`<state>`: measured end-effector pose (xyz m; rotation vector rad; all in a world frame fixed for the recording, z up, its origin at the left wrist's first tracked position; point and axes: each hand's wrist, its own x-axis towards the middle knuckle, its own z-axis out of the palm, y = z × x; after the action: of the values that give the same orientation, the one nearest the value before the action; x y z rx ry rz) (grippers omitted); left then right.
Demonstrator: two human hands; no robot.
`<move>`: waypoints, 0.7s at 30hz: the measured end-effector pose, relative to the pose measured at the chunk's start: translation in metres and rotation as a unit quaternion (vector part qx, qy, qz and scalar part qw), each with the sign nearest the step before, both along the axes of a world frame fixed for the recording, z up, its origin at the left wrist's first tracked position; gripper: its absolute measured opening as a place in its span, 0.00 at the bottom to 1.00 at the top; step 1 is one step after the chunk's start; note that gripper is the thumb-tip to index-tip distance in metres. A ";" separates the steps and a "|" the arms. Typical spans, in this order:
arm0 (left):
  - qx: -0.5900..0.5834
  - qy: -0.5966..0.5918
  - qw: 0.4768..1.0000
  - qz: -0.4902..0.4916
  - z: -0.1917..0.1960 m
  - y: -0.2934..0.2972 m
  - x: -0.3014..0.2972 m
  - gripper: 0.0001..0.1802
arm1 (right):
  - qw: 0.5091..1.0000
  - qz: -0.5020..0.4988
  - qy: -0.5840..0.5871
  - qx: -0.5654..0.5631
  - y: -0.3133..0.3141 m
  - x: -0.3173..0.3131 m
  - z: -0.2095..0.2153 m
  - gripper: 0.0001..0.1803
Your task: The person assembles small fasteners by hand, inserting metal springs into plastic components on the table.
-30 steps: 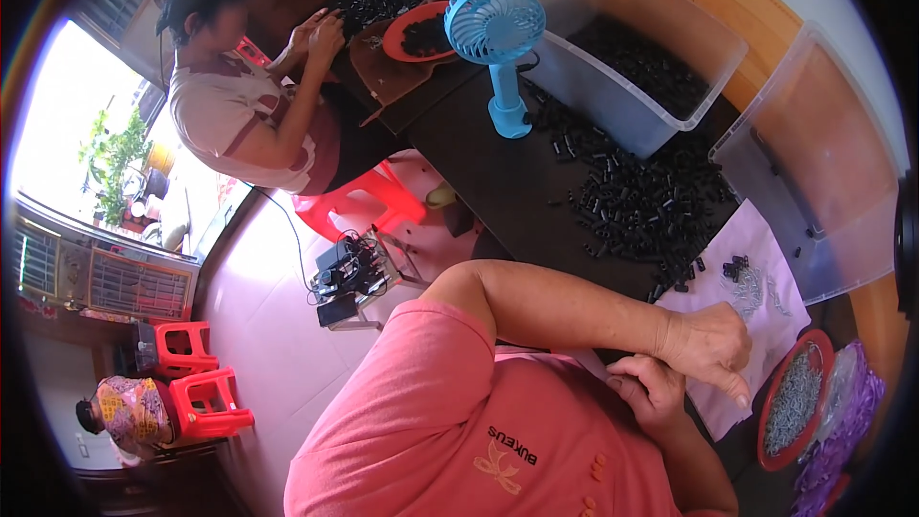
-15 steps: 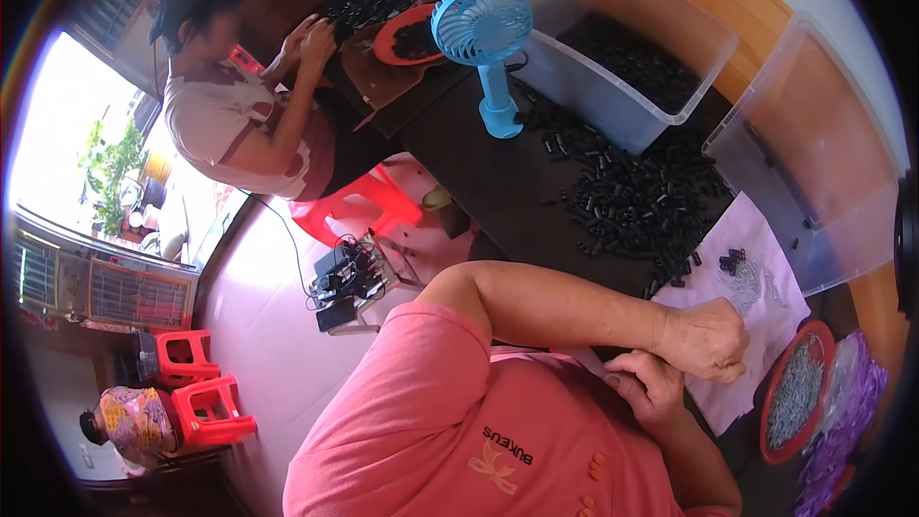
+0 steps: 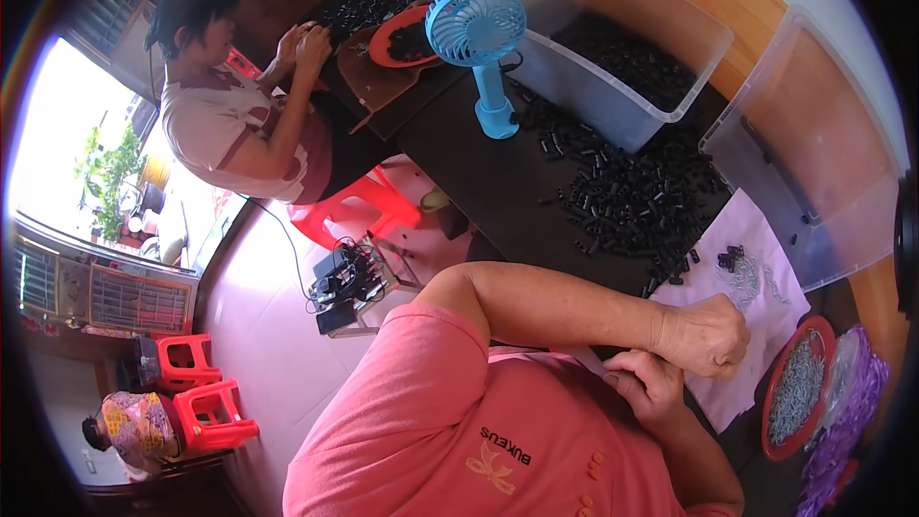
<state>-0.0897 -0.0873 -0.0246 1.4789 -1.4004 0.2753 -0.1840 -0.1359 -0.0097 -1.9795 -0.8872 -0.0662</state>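
Observation:
My left hand [image 3: 708, 336] is curled into a fist above the near edge of a pale pink sheet [image 3: 761, 325]. Just below its wrist is my right hand [image 3: 649, 387], its fingers bent and drawn together close to my shirt. Whatever either hand holds is hidden by the fingers. Beyond my left hand, a few small black parts [image 3: 731, 258] and a scatter of small silvery metal pieces [image 3: 744, 285] lie on the sheet. A heap of short black tubular parts [image 3: 627, 196] spreads over the dark table [image 3: 479, 182].
A blue fan [image 3: 494, 96] stands on the table. Behind the heap are a clear bin [image 3: 593, 67] of black parts and another clear bin [image 3: 823, 153]. At right sits a red bowl [image 3: 773, 421] of metal pieces beside purple plastic [image 3: 847, 421]. A co-worker [image 3: 230, 124] works at the far left.

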 end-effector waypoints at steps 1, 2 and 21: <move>0.000 0.000 1.000 0.000 0.000 0.000 0.000 0.14 | 1.000 0.000 0.003 0.001 0.000 0.000 0.000 0.12; -0.006 0.001 1.000 0.003 -0.001 -0.001 0.000 0.12 | 1.000 0.000 0.003 0.001 0.000 0.000 -0.001 0.12; 0.032 0.019 0.999 -0.007 0.006 0.005 0.000 0.27 | 1.000 0.001 -0.023 -0.010 0.000 0.002 0.000 0.12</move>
<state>-0.0896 -0.0820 -0.0182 1.5177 -1.4002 0.1935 -0.1822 -0.1359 -0.0093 -2.0027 -0.9230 -0.1016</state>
